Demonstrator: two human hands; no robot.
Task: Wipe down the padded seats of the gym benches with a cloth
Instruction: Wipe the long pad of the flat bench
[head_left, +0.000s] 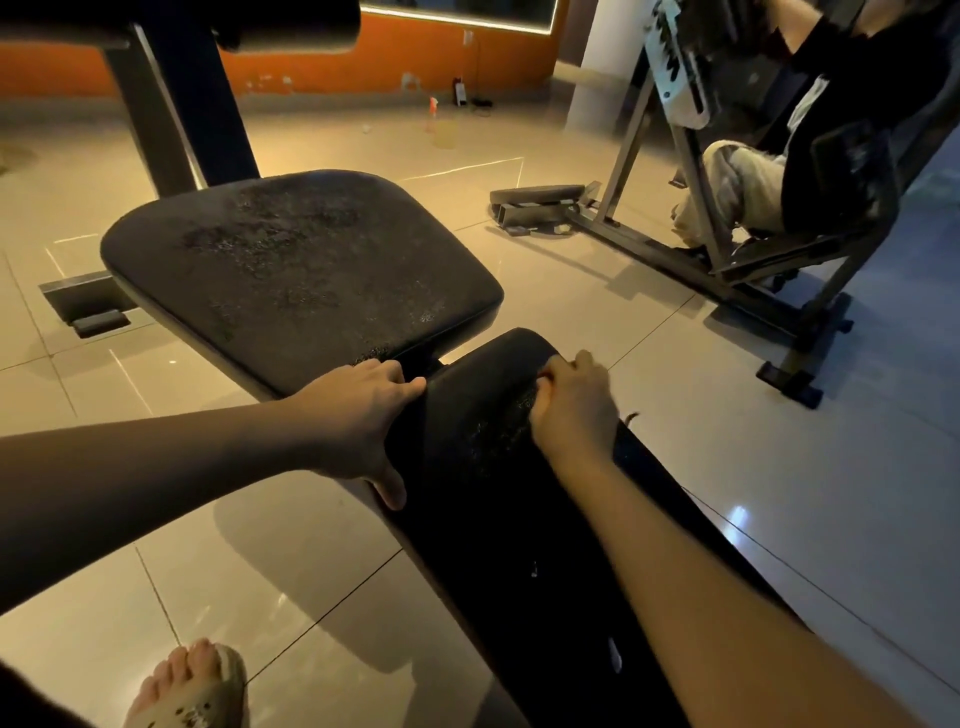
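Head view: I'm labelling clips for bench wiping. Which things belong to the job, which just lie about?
Job: seat pad, back pad, left hand, right hand.
Lying about: loose metal parts, small bottle, machine at right.

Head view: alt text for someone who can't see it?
The left hand rests on the left edge of a long black bench pad; the right hand, fingers curled, sits on top; what, if anything, it holds is unclear. A wider speckled seat pad lies beyond.
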